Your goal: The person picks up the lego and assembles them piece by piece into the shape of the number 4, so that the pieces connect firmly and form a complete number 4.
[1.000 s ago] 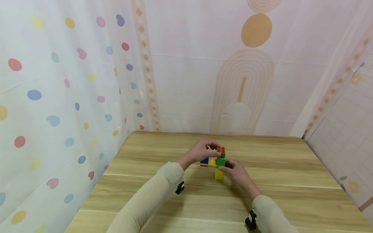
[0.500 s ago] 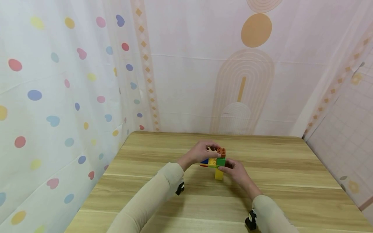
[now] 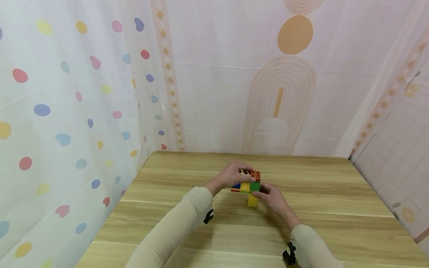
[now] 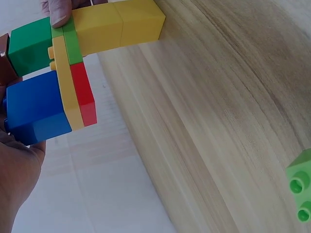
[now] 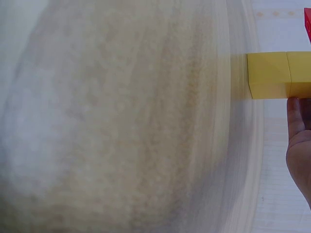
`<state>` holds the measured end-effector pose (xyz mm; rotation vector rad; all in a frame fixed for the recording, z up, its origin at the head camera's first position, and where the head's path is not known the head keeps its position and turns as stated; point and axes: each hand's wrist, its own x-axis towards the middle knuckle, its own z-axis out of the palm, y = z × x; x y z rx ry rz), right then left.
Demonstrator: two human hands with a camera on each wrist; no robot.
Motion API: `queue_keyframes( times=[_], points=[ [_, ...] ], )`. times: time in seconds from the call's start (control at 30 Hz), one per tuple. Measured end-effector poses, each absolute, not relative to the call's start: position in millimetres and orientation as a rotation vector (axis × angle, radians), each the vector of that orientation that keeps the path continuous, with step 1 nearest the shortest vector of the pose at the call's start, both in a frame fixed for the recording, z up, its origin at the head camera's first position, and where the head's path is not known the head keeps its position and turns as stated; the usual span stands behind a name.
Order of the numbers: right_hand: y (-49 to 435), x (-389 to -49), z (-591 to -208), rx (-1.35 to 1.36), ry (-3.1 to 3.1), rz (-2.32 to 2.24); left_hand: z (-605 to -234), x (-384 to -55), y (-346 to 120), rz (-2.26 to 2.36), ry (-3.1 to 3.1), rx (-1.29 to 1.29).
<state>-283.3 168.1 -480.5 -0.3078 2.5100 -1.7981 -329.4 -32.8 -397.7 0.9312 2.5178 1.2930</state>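
Observation:
A toy-brick build stands upright on the table, on a column of yellow bricks. Light green plates cross the column's top, beside a pale yellow plate with a red plate under it. On this layer sit a blue brick and a green brick. A reddish-brown brick lies on top of the green one, pinched by my left hand. My right hand grips the build from the right, its thumb at the light green plates.
The wooden table stretches around the build. A light green brick shows at the right edge of the left wrist view. Dotted and patterned curtains hang behind and beside the table.
My left hand and the reddish-brown brick have come down slightly, and the brick sits closer on the green one. My right hand keeps its hold in place.

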Motion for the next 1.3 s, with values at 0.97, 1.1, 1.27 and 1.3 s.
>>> queue_keyframes(
  times=[0.97, 1.1, 1.27, 1.3],
  points=[
    [168.2, -284.0, -482.1, -0.302, 2.504, -1.806, -400.5, -325.9, -29.6, 1.253, 2.588, 0.971],
    [167.2, -283.8, -482.2, -0.284, 2.501, -1.798, -400.6, -326.2, -30.4, 1.241, 2.597, 0.935],
    [167.0, -283.7, -482.0, -0.299, 2.502, -1.799, -400.9, -327.2, -31.4, 1.245, 2.588, 0.926],
    [167.0, -283.9, -481.9, -0.302, 2.501, -1.804, -400.9, -327.3, -31.7, 1.246, 2.588, 0.934]
  ],
)
